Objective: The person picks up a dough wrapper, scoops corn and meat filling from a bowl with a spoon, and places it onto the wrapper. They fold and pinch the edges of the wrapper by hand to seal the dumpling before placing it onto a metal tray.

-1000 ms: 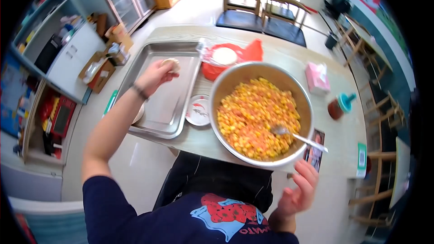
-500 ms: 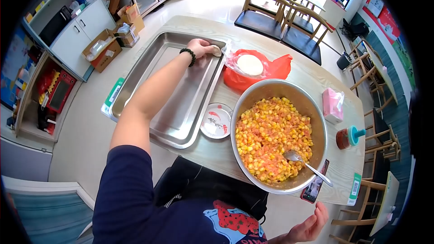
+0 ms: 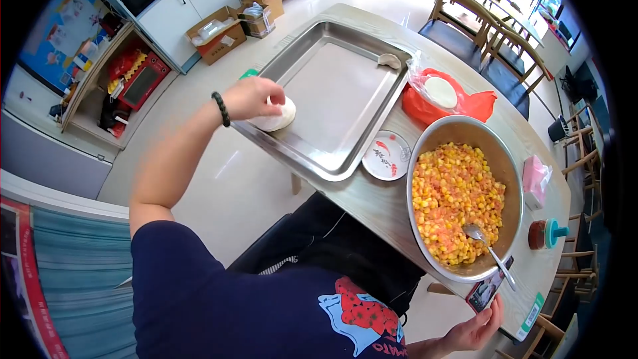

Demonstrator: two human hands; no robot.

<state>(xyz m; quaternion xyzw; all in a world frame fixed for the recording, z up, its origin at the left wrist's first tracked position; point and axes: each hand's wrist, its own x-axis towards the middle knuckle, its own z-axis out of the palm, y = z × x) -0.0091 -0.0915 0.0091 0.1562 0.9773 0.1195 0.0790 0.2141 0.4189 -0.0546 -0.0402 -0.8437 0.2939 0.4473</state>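
My left hand (image 3: pixel 256 101), with a dark beaded bracelet at the wrist, pinches at the top of a stack of round white dumpling wrappers (image 3: pixel 282 119). The stack lies at the near left side of a steel tray (image 3: pixel 319 166). One folded dumpling (image 3: pixel 389 61) rests in the tray's far right corner. Low at the right, my right hand (image 3: pixel 478 329) is empty, its fingers loosely curled and apart, close to a phone (image 3: pixel 484 291) at the table edge. Beside the phone stands a large steel bowl (image 3: pixel 413 193) of corn and pink filling, a spoon (image 3: pixel 490 250) in it.
A small patterned plate (image 3: pixel 387 155) sits between tray and bowl. Behind the bowl, a red plastic bag (image 3: pixel 417 108) holds more white wrappers (image 3: pixel 440 92). A tissue pack (image 3: pixel 535 183) and a teal-lidded jar (image 3: pixel 545 233) line the right side. Chairs (image 3: pixel 458 33) stand beyond the table.
My left hand has let go of the dumpling in the tray's far right corner and moved back left to the wrapper stack. The view has turned left. My right hand is nearer the phone.
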